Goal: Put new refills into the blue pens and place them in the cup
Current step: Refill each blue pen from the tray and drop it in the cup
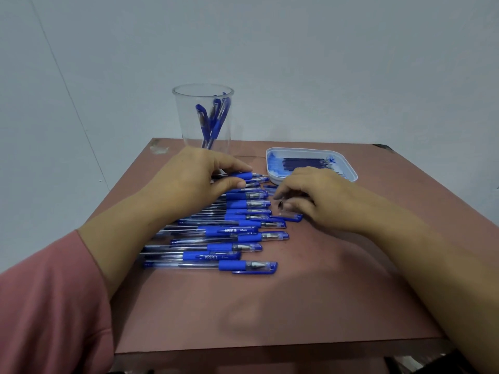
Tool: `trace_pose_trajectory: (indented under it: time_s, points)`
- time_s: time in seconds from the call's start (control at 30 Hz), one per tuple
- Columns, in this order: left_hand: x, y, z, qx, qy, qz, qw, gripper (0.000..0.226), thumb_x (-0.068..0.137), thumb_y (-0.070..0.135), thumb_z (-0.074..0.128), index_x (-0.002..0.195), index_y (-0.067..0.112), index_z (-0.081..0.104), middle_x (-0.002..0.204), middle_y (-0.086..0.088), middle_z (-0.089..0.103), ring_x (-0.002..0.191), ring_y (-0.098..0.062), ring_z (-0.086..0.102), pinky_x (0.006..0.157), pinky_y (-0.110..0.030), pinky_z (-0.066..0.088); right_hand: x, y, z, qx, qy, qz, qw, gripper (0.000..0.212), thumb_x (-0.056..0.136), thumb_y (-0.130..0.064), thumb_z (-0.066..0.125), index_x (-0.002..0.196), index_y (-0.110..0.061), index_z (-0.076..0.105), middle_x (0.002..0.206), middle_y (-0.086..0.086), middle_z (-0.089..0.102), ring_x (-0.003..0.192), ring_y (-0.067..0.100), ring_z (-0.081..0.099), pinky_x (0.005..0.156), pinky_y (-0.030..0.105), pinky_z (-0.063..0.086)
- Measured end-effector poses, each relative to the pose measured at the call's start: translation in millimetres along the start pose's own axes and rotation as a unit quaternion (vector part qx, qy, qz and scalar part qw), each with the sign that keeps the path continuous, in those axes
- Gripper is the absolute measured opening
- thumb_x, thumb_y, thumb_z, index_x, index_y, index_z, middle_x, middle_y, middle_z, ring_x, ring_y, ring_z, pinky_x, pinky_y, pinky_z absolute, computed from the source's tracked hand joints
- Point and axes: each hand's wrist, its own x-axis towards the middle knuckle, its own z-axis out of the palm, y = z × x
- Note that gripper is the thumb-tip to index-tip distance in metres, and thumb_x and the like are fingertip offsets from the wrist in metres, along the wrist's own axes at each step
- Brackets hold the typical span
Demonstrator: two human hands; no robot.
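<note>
Blue-gripped clear plastic pens (216, 233) lie in a row on my pinkish table (270, 306), long axes left-right, capped tips rightward. My left hand (199, 176) pinches the farthest pen (243, 176); my right hand (310, 195) curls over a small dark tip (280, 203). Beyond stand a clear cup (202, 117) and a white refill tray (348, 168).

Pinkish-brown table (310, 292), worn at both far corners. Clear cup (203, 117) stands upright near the far edge, left of centre, with a few blue pens inside. White tray (351, 168) sits toward the far right corner, holding dark refills and smeared blue. Row of blue pens (229, 233) lies left of centre, side by side, running from the tray's level toward the near edge. Loose cap (290, 217) lies just right of the row.
</note>
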Motion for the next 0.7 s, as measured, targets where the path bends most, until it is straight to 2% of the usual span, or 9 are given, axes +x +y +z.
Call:
trace_pose_trajectory:
  time_s: [0.07,0.17,0.3,0.43,0.5,0.6,0.7]
  points:
    - [0,0,1,-0.003,0.003,0.002,1.0,0.031,0.085,0.033,0.069,0.115,0.04,0.067,0.079,0.032,0.054,0.078,0.01,0.056,0.072,-0.007,0.04,-5,4,-4,-0.004,0.062,-0.01,0.998,0.018,0.087,-0.025,0.068,0.105,-0.026,0.066,0.094,-0.015,0.057,0.086,0.0,0.051,0.081,0.019,0.043]
    - [0,2,3,-0.012,0.009,0.015,1.0,0.031,0.084,0.034,0.069,0.114,0.041,0.067,0.078,0.036,0.053,0.079,0.016,0.055,0.072,-0.006,0.041,-7,8,-5,-0.067,0.171,-0.048,0.982,0.019,0.085,-0.023,0.071,0.102,-0.017,0.066,0.094,-0.004,0.062,0.087,0.012,0.053,0.08,0.033,0.048]
    - [-2,7,8,-0.033,0.018,0.037,0.999,0.03,0.083,0.033,0.07,0.112,0.041,0.068,0.078,0.038,0.054,0.084,0.018,0.056,0.074,-0.009,0.044,-1,-4,4,-0.117,0.254,-0.095,0.955,0.025,0.088,-0.031,0.058,0.098,-0.01,0.067,0.091,0.004,0.065,0.086,0.019,0.057,0.079,0.025,0.04]
    - [-4,10,8,-0.046,0.028,0.046,0.998,0.029,0.083,0.034,0.071,0.11,0.044,0.068,0.076,0.042,0.053,0.084,0.017,0.057,0.073,-0.007,0.044,3,-6,8,-0.102,0.266,-0.113,0.952,0.016,0.091,-0.022,0.058,0.09,-0.009,0.067,0.084,0.003,0.064,0.078,0.021,0.057,0.073,0.029,0.046]
    - [-4,9,7,-0.042,0.027,0.042,0.998,0.03,0.083,0.034,0.07,0.11,0.045,0.067,0.077,0.042,0.052,0.084,0.018,0.055,0.072,-0.007,0.042,-1,0,5,-0.07,0.265,-0.1,0.957,0.017,0.092,-0.024,0.056,0.088,-0.011,0.066,0.083,0.001,0.063,0.078,0.017,0.055,0.072,0.03,0.047]
    - [-4,8,7,-0.036,0.024,0.039,0.998,0.03,0.083,0.035,0.07,0.111,0.044,0.067,0.077,0.041,0.05,0.083,0.02,0.054,0.069,-0.006,0.041,-7,6,2,-0.06,0.258,-0.082,0.961,0.025,0.091,-0.033,0.053,0.095,-0.012,0.067,0.089,-0.001,0.066,0.084,0.016,0.057,0.077,0.032,0.048]
    - [-4,8,9,-0.033,0.019,0.039,0.999,0.03,0.083,0.036,0.07,0.112,0.043,0.067,0.077,0.04,0.052,0.084,0.017,0.055,0.071,-0.008,0.044,-4,0,6,-0.077,0.246,-0.113,0.959,0.026,0.089,-0.029,0.058,0.103,-0.01,0.069,0.093,0.001,0.067,0.089,0.014,0.056,0.082,0.023,0.043]
